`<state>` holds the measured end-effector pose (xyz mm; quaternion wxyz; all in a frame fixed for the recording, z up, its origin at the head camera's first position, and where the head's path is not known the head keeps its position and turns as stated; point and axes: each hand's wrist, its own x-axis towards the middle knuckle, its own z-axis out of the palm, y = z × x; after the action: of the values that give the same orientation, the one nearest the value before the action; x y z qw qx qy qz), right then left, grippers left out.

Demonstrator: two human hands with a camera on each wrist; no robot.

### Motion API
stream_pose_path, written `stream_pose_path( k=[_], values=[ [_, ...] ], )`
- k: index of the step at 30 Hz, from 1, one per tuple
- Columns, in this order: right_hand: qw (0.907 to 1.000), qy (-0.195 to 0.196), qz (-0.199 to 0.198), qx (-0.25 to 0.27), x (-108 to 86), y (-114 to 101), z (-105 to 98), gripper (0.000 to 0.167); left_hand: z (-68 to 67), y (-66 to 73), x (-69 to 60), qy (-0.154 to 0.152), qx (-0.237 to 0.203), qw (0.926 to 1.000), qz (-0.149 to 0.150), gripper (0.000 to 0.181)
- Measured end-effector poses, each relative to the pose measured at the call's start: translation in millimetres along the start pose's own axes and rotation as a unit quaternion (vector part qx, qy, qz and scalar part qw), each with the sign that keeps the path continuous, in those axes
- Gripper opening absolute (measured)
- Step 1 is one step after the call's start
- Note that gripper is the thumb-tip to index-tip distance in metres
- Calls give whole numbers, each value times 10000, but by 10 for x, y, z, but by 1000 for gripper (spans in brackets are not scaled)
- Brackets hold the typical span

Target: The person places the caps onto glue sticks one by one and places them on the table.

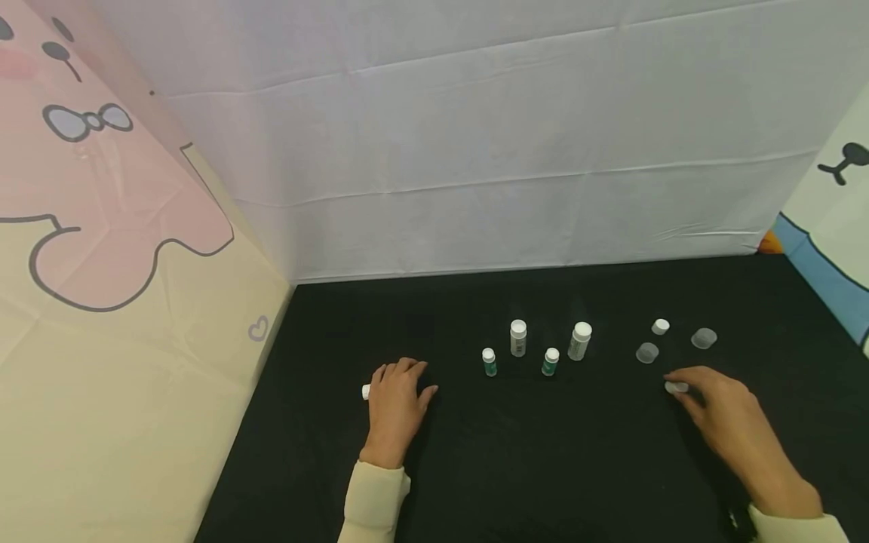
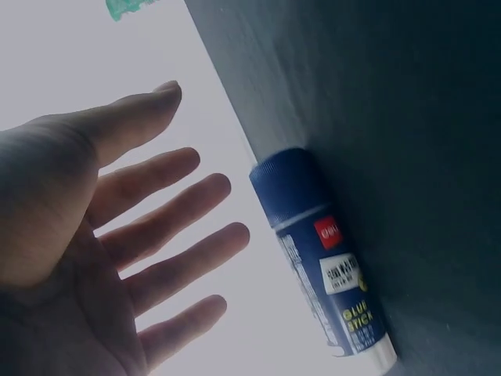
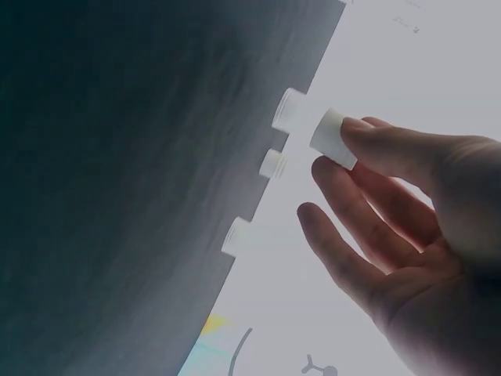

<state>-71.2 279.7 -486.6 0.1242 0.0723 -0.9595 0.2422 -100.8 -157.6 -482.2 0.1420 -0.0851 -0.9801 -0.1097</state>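
Observation:
My left hand (image 1: 396, 407) is over the left part of the black table, fingers spread and relaxed. In the left wrist view a blue glue stick (image 2: 325, 258) lies beyond the fingertips of that hand (image 2: 149, 227), apart from them; the head view shows only its white end (image 1: 366, 391). At the right, my right hand (image 1: 736, 422) pinches a small whitish cup (image 1: 676, 387) between thumb and fingers. The right wrist view shows this cup (image 3: 333, 139) held at the fingertips of the hand (image 3: 407, 204), its other fingers loosely bent.
Two larger white bottles (image 1: 518, 339) (image 1: 579, 342) and two small green-labelled bottles (image 1: 489, 363) (image 1: 550, 362) stand mid-table. Near my right hand are two translucent cups (image 1: 647, 352) (image 1: 704, 338) and a small white item (image 1: 660, 326). White cloth (image 1: 475, 151) hangs behind the table.

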Motion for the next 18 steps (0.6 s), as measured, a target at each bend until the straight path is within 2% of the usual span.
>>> stream_pose_path(
  k=[6,14,18],
  values=[
    [10000,-5,-34,26,14,-110,33,26,10,118,25,44,-179,9998,60,40],
    [9976,453,-499,164,29,-234,90,30,67,271,42,-32,-176,9998,105,40],
    [9968,509,-588,204,34,-280,112,32,109,335,44,-87,-301,9995,102,41]
  ],
)
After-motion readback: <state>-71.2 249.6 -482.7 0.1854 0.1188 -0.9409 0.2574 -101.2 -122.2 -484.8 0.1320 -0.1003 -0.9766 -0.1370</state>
